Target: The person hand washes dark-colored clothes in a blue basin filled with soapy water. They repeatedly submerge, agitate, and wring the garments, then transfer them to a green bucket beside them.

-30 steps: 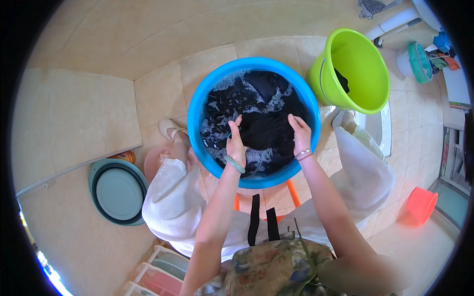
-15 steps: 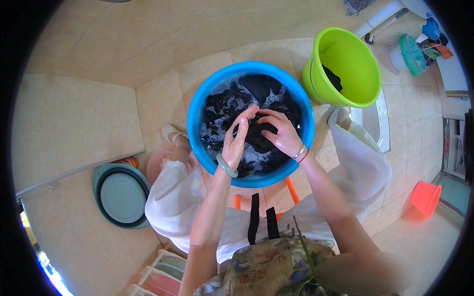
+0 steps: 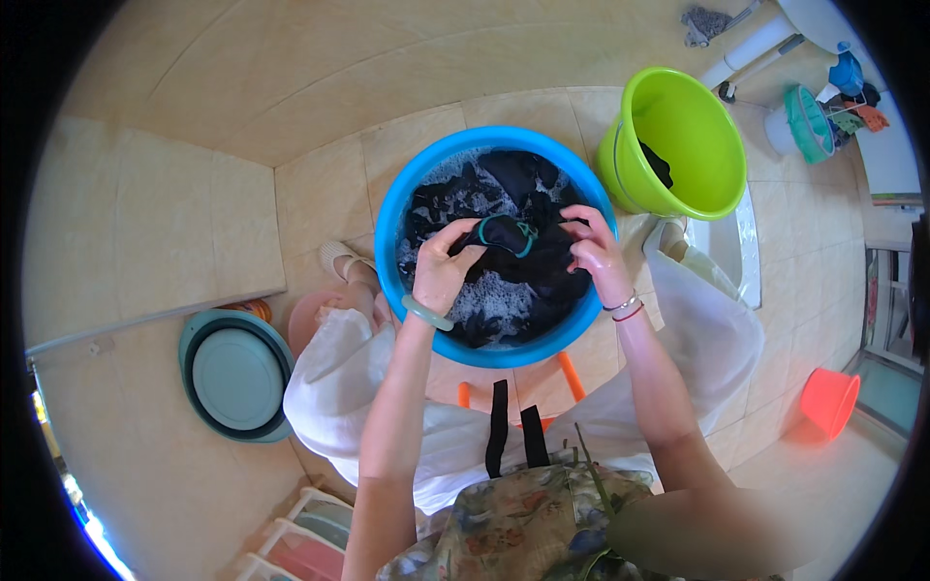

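Note:
A small black garment (image 3: 500, 234) with a teal-edged opening, perhaps a sock, is held over the blue basin (image 3: 397, 326). My left hand (image 3: 442, 266) is closed on its left side, thumb and fingers pinching the cloth. My right hand (image 3: 598, 254) hovers at the right part of the basin, fingers curled and apart beside dark cloth; no firm grip shows. Dark wet laundry (image 3: 513, 174) and foamy water (image 3: 494, 302) fill the basin below. Where the held garment ends and the soaked laundry begins is hard to tell.
A lime green bucket (image 3: 630, 179) with dark cloth in it stands right of the basin. A grey-green collapsible tub (image 3: 281, 426) sits at left. An orange-red bucket (image 3: 830, 402) stands far right. Orange stool legs (image 3: 570, 376) show beneath the basin's near rim.
My hands have moved apart, left hand leftward and right hand rightward. The black garment's teal-edged opening now shows plainly between them. The whole view has shifted slightly.

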Action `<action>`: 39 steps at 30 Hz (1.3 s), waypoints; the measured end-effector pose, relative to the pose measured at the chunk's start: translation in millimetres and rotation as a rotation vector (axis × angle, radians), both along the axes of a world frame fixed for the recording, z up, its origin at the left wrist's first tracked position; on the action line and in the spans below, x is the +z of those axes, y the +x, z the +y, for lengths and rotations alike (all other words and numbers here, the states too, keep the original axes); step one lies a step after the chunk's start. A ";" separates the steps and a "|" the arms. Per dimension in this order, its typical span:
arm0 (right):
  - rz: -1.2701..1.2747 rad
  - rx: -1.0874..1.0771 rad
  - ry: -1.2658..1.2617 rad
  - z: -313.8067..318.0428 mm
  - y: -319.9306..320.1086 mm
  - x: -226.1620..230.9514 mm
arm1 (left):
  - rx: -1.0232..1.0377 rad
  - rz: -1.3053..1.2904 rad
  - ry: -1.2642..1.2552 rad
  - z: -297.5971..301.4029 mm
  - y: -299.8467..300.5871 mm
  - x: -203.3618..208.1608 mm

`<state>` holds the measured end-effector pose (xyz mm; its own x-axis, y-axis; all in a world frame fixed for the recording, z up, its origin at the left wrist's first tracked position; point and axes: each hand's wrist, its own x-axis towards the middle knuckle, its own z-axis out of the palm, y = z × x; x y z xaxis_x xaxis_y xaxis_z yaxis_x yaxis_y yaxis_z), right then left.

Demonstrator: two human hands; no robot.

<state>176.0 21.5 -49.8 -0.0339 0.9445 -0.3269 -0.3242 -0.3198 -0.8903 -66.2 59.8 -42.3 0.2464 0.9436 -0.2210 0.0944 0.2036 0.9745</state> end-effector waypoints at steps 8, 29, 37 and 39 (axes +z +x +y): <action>-0.883 0.343 0.373 14.6 -9.7 8.2 | -0.232 -0.276 0.101 7.8 18.0 58.0; -0.227 -0.061 0.323 2.7 11.7 63.1 | -0.178 -0.274 -0.065 27.1 9.0 103.4; 0.164 -0.181 0.393 9.6 1.9 110.8 | -0.135 -0.215 -0.013 31.4 -4.1 134.7; -0.072 0.030 0.367 17.3 2.3 118.8 | -0.112 -0.317 -0.060 29.8 -3.9 144.0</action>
<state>178.3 38.8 69.0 -0.0527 0.9981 0.0309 -0.2522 0.0166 -0.9675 -70.1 89.6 101.7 0.4130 0.8945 -0.1710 -0.1859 0.2666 0.9457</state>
